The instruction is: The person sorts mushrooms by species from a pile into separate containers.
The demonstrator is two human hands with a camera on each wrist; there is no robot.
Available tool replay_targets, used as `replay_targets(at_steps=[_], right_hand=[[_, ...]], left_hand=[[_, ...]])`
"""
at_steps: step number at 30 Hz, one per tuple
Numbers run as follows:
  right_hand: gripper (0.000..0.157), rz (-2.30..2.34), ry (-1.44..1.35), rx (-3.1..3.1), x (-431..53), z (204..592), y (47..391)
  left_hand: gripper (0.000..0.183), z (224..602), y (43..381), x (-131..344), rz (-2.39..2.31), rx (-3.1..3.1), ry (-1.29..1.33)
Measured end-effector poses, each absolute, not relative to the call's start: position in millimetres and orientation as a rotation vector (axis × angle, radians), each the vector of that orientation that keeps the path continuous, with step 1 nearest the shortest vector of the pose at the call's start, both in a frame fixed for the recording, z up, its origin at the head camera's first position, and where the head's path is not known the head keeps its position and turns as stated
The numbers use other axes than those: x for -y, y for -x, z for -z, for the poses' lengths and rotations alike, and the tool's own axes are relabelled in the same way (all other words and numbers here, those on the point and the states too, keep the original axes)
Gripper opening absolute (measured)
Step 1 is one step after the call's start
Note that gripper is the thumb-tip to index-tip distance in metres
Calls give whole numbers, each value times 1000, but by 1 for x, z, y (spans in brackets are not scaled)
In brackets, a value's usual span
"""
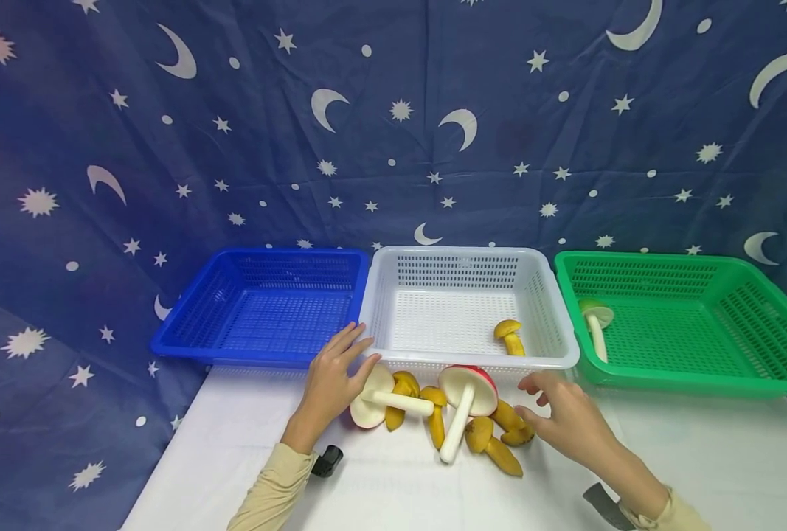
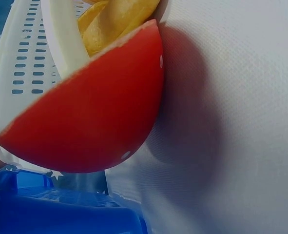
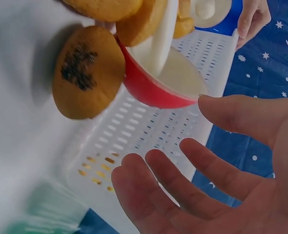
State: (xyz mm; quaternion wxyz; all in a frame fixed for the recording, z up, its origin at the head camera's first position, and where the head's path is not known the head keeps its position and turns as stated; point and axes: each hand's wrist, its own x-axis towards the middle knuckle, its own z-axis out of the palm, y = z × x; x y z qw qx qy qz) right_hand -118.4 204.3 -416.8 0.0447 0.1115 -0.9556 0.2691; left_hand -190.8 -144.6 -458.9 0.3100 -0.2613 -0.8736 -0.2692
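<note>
- Work is appearing only partly done: one yellow mushroom (image 1: 508, 330) is being held in the white basket (image 1: 433, 360), and one green-capped mushroom (image 1: 596, 335) is being held in the green basket (image 1: 705, 383); no mushroom is being seen in the blue basket (image 1: 287, 321).
- Six mushrooms are being left on the white cloth (image 1: 393, 490), before the white basket: a left red-capped mushroom (image 1: 365, 411), a right red-capped mushroom (image 1: 460, 420), and four yellow ones (image 1: 436, 414) lying among and beside them.
- The left hand (image 1: 330, 380) is being held over the left red cap, near the blue and white rims, its fingers being spread loosely and nothing being gripped; whether the cap is being touched cannot be told.
- The right hand (image 1: 569, 420) is being held just right of the pile, its fingers being gently bent, thumb well apart, nothing being held between.
- Movement is being bounded behind the pile by the white basket's front wall; its raised rim is needing to be cleared.
- Bare cloth is being shown between the forearms, and open room above all three baskets.
</note>
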Motion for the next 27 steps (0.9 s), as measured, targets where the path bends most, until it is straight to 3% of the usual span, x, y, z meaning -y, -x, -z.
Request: replay_targets(at_steps=[12,27], right_hand=[[38,-915,-303,2988,-202,434,114],[36,-1011,-165,2988,-190,473,122]], left_hand=[[31,462,193,145,711,2306,687],[30,461,191,145,717,2305,682]])
